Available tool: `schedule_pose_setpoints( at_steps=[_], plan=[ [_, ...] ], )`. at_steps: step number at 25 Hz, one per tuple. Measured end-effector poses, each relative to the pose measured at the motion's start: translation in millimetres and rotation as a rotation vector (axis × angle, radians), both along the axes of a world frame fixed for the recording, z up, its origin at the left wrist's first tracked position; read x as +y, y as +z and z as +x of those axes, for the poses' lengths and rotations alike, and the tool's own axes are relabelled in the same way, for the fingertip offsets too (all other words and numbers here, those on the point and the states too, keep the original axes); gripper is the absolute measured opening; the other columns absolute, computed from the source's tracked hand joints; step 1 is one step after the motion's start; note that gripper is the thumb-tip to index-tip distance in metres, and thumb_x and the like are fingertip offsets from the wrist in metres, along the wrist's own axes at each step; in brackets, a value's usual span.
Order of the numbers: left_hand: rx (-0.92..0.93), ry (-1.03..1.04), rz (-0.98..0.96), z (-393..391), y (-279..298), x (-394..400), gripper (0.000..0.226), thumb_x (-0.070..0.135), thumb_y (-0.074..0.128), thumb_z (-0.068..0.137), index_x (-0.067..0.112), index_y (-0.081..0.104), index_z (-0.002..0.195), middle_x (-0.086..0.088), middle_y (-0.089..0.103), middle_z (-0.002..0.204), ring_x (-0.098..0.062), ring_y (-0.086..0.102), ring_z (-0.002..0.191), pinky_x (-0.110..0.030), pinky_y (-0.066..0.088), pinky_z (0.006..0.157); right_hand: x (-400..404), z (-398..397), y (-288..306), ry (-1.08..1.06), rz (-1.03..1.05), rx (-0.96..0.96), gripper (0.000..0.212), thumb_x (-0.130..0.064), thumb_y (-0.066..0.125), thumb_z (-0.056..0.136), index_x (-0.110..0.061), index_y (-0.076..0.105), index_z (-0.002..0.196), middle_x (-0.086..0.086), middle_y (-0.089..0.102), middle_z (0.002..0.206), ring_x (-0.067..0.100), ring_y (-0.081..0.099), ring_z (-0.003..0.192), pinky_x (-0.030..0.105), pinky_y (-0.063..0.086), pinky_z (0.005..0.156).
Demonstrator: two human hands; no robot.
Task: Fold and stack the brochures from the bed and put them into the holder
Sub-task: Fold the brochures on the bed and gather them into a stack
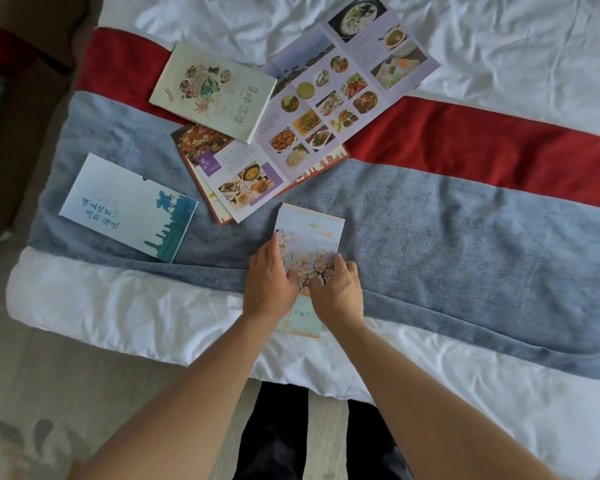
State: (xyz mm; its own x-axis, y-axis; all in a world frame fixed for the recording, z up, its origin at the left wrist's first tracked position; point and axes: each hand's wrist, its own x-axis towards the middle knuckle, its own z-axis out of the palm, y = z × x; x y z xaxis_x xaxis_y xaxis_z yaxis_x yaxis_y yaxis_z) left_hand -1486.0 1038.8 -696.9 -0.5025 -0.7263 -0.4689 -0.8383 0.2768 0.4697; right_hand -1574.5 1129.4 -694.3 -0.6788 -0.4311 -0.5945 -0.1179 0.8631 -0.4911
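A folded blossom brochure (309, 237) lies on the grey-blue blanket near the bed's front edge. My left hand (269, 282) and my right hand (336, 289) both rest on its near half, fingers flat on the paper. Further back lie a folded blue-and-white brochure (129, 207) at the left, a folded pale green brochure (215, 91), an unfolded food brochure (347, 81) spread wide, and another open food brochure (243, 178) over a red one (326, 164). No holder is in view.
The bed (118, 306) has white sheets, a grey-blue blanket (465, 237) and a red band (482, 147) across it. Carpeted floor (49, 393) runs along the left and front. A brown chair with a red cushion (11, 50) stands at the far left.
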Motion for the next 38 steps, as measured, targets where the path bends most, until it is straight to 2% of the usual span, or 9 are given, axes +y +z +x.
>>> schedule_pose_setpoints(
  at_steps=[3,5,8,16,26,30,32,35,38],
  plan=[
    [-0.018,-0.131,-0.075,3,2,-1,0.074,0.019,0.065,0.089,0.010,0.028,0.153,-0.014,0.027,0.159,-0.032,0.029,0.143,-0.045,0.040,0.108,-1,3,7,0.090,0.048,0.127,0.063,-0.025,0.063,0.084,-0.014,0.039,0.140,0.008,0.043,0.137,0.031,0.045,0.124,0.042,0.044,0.093],
    [-0.060,-0.318,-0.165,3,2,-2,0.073,0.020,0.065,0.089,0.016,0.030,0.153,-0.015,0.018,0.163,-0.034,0.019,0.149,-0.046,0.034,0.112,-1,4,10,0.300,0.085,0.250,0.073,-0.029,0.064,0.086,-0.015,0.030,0.150,0.010,0.027,0.156,0.031,0.028,0.141,0.045,0.037,0.106],
    [-0.147,-0.536,-0.218,1,2,-10,0.078,0.016,0.067,0.085,0.024,0.027,0.152,-0.014,0.014,0.163,-0.031,0.013,0.150,-0.042,0.035,0.111,1,2,7,0.633,0.134,0.317,0.069,-0.025,0.059,0.091,-0.017,0.029,0.152,0.008,0.014,0.164,0.028,0.011,0.151,0.043,0.031,0.111],
    [-0.193,-0.612,-0.243,0,-9,-15,0.083,0.011,0.064,0.084,0.026,0.021,0.153,-0.013,0.010,0.163,-0.031,0.009,0.151,-0.041,0.035,0.112,-2,-3,-1,0.759,0.220,0.384,0.064,-0.019,0.057,0.091,-0.011,0.032,0.149,0.012,0.024,0.160,0.033,0.025,0.145,0.044,0.035,0.105],
    [-0.194,-0.586,-0.191,-4,-22,-15,0.069,0.006,0.059,0.089,0.027,0.029,0.148,-0.010,0.009,0.163,-0.029,0.006,0.153,-0.042,0.033,0.114,-4,-11,-17,0.842,0.229,0.409,0.055,-0.017,0.059,0.091,-0.010,0.046,0.144,0.012,0.042,0.150,0.034,0.040,0.135,0.045,0.038,0.103],
    [-0.161,-0.587,-0.242,-21,-6,-23,0.039,0.015,0.057,0.092,0.021,0.052,0.130,-0.008,0.039,0.144,-0.027,0.035,0.136,-0.038,0.037,0.106,-13,-17,-2,0.896,0.259,0.405,0.050,-0.017,0.055,0.090,-0.015,0.048,0.139,0.008,0.045,0.142,0.030,0.046,0.122,0.041,0.032,0.105],
    [-0.031,-0.440,-0.218,-26,3,-37,0.030,0.019,0.058,0.092,0.018,0.061,0.122,-0.004,0.053,0.129,-0.024,0.049,0.120,-0.037,0.042,0.098,-16,-23,9,0.881,0.233,0.407,0.048,-0.016,0.055,0.088,-0.016,0.051,0.136,0.008,0.048,0.138,0.030,0.049,0.116,0.041,0.034,0.102],
    [0.112,0.204,-0.062,-31,16,-61,0.032,0.019,0.065,0.090,0.015,0.063,0.122,-0.008,0.054,0.129,-0.024,0.052,0.117,-0.036,0.050,0.092,-20,-33,23,0.802,0.165,0.421,0.048,-0.013,0.057,0.085,-0.015,0.054,0.133,0.009,0.055,0.129,0.032,0.054,0.106,0.042,0.041,0.092],
    [0.123,0.685,0.107,-38,20,-85,0.035,0.015,0.061,0.090,0.013,0.063,0.125,-0.013,0.050,0.137,-0.030,0.052,0.122,-0.043,0.047,0.101,-28,-37,32,0.761,0.139,0.435,0.049,-0.014,0.061,0.084,-0.015,0.055,0.133,0.008,0.057,0.126,0.031,0.056,0.103,0.042,0.043,0.089]
  ],
)
